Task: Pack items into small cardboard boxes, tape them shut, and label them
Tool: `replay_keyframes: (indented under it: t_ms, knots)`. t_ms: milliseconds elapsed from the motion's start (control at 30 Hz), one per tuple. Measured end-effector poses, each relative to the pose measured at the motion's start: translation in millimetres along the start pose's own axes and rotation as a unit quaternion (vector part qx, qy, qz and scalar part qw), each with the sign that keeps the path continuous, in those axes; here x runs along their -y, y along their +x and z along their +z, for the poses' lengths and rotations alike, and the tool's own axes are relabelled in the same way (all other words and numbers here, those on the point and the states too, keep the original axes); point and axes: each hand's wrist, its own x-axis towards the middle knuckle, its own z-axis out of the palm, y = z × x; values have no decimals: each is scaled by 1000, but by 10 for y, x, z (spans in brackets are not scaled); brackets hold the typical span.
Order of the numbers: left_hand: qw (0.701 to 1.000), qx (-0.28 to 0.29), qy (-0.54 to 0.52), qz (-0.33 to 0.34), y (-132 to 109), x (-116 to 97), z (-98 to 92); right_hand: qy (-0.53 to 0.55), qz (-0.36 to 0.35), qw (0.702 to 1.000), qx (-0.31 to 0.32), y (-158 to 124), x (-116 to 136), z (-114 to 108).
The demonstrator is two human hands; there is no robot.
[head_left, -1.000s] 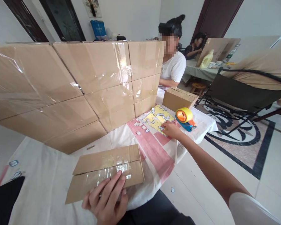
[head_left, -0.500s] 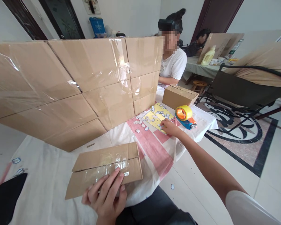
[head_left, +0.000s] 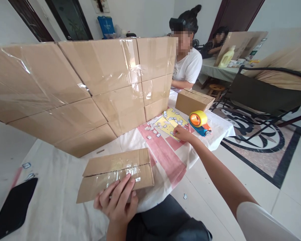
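Observation:
Stretched over the near edge of a taped cardboard box point(head_left: 137, 159), my left hand point(head_left: 119, 199) lays its fingers on the clear tape, holding nothing I can see. Further off on the right, my right hand point(head_left: 182, 133) is closed, fingertips pinched together at the near edge of a yellow sheet point(head_left: 163, 125). What is in the pinch, if anything, is too small to make out. Small white pieces point(head_left: 156, 133) with dark outlines lie scattered on and beside that sheet. Right of this hand stands a tape dispenser point(head_left: 202, 129) with a yellow tape roll point(head_left: 198, 118).
A wall of taped cardboard boxes point(head_left: 112, 80) rises across the table's far side. Another box point(head_left: 193, 102) sits behind the dispenser. A black flat object point(head_left: 15, 207) lies at left. A co-worker point(head_left: 188, 68) sits opposite; a folding chair point(head_left: 266, 97) stands at right.
The view has shifted slightly, so the table things sit a little higher and further right. My left hand stays on the box, and my right hand stays pinched at the yellow sheet.

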Motion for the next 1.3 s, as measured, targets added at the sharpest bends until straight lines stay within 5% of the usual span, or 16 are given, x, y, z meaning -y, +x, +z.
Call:
replay_keyframes:
  t_ms: [267, 333, 433, 500, 733, 967, 1067, 1167, 1300]
  knots:
    - [1000, 12, 4, -2, -18, -9, -21, 200, -4, 978, -52, -205, 154, -199]
    - [1000, 15, 4, -15, 1, -25, -30, 373, -2, 927, -39, -290, 248, -249]
    - [998, 42, -5, -45, 64, -62, -45, 629, 17, 777, 14, -395, 412, -287]
    - [997, 50, -7, -55, 108, -91, -49, 696, 39, 716, 41, -444, 509, -281]
    - [997, 47, 17, -56, 140, -173, -41, 776, 69, 618, 106, -622, 675, -163]
    - [997, 46, 37, -51, 176, -254, -86, 777, 58, 622, 80, -901, 758, -26]
    - [995, -10, 63, -80, 197, -436, -101, 749, 35, 660, 48, -1054, 767, 14]
    - [994, -36, -33, -98, 301, -694, -29, 695, -14, 717, 42, -1238, 778, 33]
    - [979, 99, -161, -83, 633, -988, 140, 616, -108, 779, 48, -1582, 834, 24]
